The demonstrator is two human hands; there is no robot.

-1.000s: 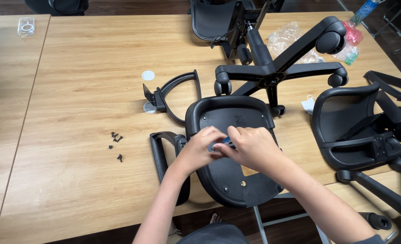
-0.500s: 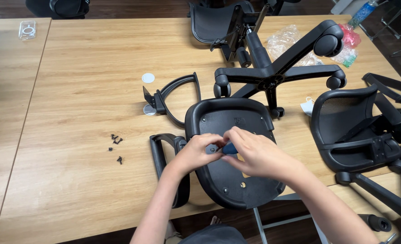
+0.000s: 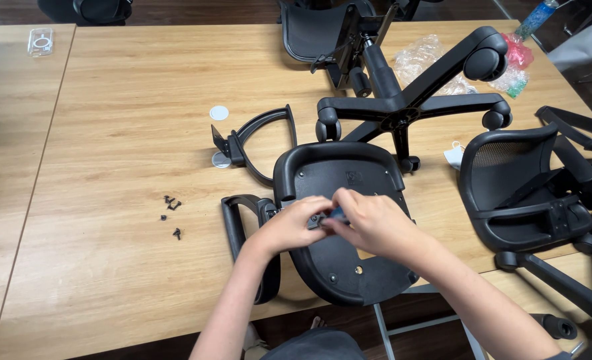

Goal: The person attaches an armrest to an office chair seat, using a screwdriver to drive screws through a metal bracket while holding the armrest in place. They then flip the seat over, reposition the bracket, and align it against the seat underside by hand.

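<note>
Both hands (image 3: 339, 223) now closer together over upturned seat pan (image 3: 349, 267).

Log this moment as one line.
left hand: on seat pan | right hand: holding small blue-black tool | screws: loose on table

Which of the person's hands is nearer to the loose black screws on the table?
Left. The left hand rests on the seat pan's left edge, closer to the screws; the right hand lies farther right.

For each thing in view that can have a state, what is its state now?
seat pan: upside down on the table
left hand: on the seat pan
right hand: pinching a small tool
loose armrest: detached
wheeled base: lying tipped
screws: loose
</note>
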